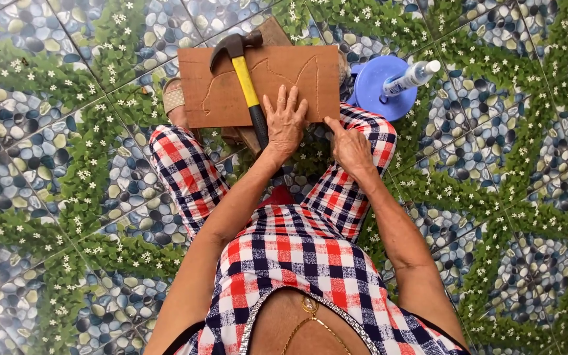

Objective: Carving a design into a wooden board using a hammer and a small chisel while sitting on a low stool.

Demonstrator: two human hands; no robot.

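While the board (261, 85) rests on the knees, left hand (286, 121) lies flat on it, empty, beside the hammer (248, 79); right hand (350, 148), holding nothing visible, touches its lower edge. Step: positioning; next needs a hammer grip.

Matt brown wooden board (261, 82) with scored outline, under the left hand (285, 121). Claw hammer (243, 72): dark metal head, glossy yellow-and-black handle, just left of that hand. Glossy blue plastic stool (373, 89) and clear plastic bottle (410, 77) beyond the right hand (351, 150). Glazed floor tiles (47, 164).
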